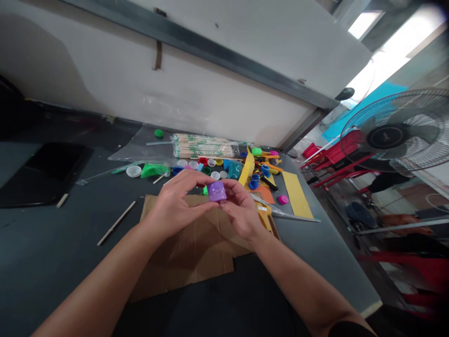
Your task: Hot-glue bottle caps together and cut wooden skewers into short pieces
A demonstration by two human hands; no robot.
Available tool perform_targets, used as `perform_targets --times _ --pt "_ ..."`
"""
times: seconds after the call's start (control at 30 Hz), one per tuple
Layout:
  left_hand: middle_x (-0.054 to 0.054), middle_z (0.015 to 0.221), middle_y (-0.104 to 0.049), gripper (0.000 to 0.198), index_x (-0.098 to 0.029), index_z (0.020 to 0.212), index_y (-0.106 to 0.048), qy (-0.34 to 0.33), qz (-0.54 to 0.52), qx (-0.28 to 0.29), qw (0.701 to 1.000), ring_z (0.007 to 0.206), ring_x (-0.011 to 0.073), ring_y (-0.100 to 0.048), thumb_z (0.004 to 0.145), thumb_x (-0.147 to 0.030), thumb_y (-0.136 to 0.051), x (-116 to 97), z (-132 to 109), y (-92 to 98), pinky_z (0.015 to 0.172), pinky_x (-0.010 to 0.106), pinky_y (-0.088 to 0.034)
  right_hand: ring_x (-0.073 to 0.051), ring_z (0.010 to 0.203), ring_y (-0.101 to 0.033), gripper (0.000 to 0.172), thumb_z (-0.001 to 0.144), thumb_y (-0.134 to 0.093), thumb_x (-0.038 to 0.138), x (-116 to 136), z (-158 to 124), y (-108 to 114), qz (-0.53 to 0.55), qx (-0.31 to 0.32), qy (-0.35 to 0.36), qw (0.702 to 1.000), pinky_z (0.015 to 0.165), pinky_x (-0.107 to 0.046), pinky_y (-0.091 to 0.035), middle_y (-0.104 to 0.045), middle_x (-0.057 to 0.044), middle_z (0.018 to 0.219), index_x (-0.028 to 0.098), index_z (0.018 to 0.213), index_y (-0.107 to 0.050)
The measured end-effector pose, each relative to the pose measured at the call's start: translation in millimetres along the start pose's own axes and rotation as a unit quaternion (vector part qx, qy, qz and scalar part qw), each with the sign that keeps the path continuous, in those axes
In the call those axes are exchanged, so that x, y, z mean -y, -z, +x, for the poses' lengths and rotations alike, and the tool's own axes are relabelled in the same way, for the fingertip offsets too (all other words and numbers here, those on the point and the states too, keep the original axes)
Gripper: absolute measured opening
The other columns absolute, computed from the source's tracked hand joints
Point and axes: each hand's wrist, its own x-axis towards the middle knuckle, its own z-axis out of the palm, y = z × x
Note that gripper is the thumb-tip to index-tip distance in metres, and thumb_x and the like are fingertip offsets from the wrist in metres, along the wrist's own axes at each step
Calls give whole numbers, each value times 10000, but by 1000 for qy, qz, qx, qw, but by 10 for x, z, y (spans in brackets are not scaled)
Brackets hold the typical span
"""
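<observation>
A purple cap is pinched between the closed left hand and right hand above cardboard

The cap sits between left hand and right hand, above the cardboard on the table. Loose caps lie beyond it, a stick bundle behind them.

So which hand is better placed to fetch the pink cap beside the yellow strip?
Probably the right hand: the pink cap lies on the table just to its right. The left hand is farther off, across the purple cap that both hands hold.
</observation>
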Motion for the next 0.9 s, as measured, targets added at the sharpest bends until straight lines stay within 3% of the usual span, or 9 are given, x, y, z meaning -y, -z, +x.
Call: perform_targets --times 0.13,0.23,0.33,0.43,0.53,0.67,0.9 --pt "39 1053 -644 274 -271 1069 -596 22 1 -1 1000 982 219 -608 799 -242 -632 26 23 133 866 394 -516 -186 1022 -598 389 757 -679 248 80 14 5 9 7 -2 1000 892 -372 -480 -655 -24 1128 288 1126 -563" --pt "58 1063 -621 310 -251 1105 -597 56 43 -8 997 960 216 -601 797 -212 -598 175 39 332 822 374 -526 -188 1037 -585 426 794 -632 255 167 41 51 -9 -13 7 1000 905 -391 -465 -656 -42 1160 283 1203 -517" --pt "68 1075 -629 337 -240 1116 -606 91 119 45 988 944 224 -609 779 -220 -609 395 22 458 832 392 -512 -182 959 -591 388 820 -599 267 205 74 115 -45 -50 7 998 831 -373 -481 -670 -55 1095 264 1197 -506" --pt "85 1095 -639 407 -230 1172 -578 124 166 103 973 925 243 -625 767 -253 -616 551 -29 410 817 411 -512 -175 902 -583 370 819 -597 266 195 95 152 -104 -69 -14 992 753 -343 -480 -663 -63 1067 247 1177 -505" --pt "108 1130 -630 374 -206 1170 -572 119 192 119 967 990 275 -612 800 -257 -576 588 -79 267 848 440 -495 -174 911 -567 373 811 -602 258 182 96 159 -159 -64 -20 985 745 -330 -466 -650 -70 1081 236 1171 -508" --pt "126 1112 -638 326 -189 1150 -579 107 208 109 966 1030 291 -599 832 -251 -543 583 -118 144 882 452 -478 -175 923 -557 373 808 -599 263 204 91 165 -189 -53 -20 980 755 -329 -463 -634 -74 1100 236 1169 -508" --pt "125 1110 -639 313 -193 1152 -571 108 222 70 966 1054 298 -588 845 -253 -550 632 -143 113 889 456 -477 -170 918 -550 349 810 -587 238 229 88 166 -204 -52 -20 977 781 -338 -468 -632 -78 1097 230 1150 -506"
